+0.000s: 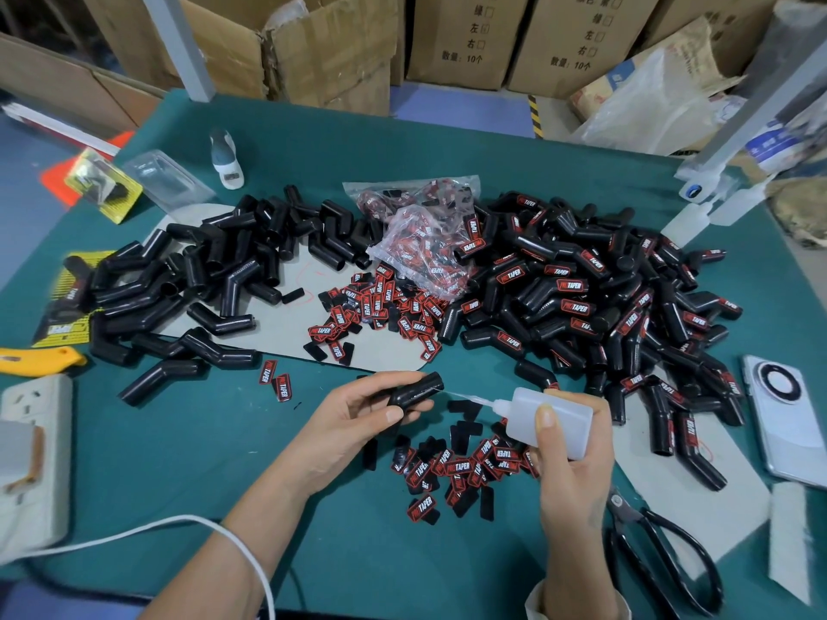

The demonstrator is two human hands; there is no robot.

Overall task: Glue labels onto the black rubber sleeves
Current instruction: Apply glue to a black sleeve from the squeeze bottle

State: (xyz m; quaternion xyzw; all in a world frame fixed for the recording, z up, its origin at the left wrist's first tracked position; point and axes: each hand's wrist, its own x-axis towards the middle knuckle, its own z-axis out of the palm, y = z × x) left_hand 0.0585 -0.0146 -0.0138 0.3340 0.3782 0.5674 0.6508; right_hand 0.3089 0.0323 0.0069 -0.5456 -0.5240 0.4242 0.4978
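My left hand (358, 411) grips a black rubber sleeve (416, 389) above the green table. My right hand (570, 449) holds a translucent glue bottle (552, 416), its thin nozzle pointing left and reaching the sleeve's open end. Loose red-and-black labels (465, 467) lie scattered just below the hands, and two more labels (275, 380) lie to the left. A pile of unlabelled sleeves (201, 279) fills the left of the table. A bigger pile of labelled sleeves (604, 306) fills the right.
Plastic bags of labels (420, 243) and more loose labels (380, 315) sit mid-table. Black scissors (662, 552) and a phone (783, 409) lie at the right, a power strip (36, 449) and yellow knife (40, 358) at the left. A white bottle (226, 158) stands at the back. Cardboard boxes line the far edge.
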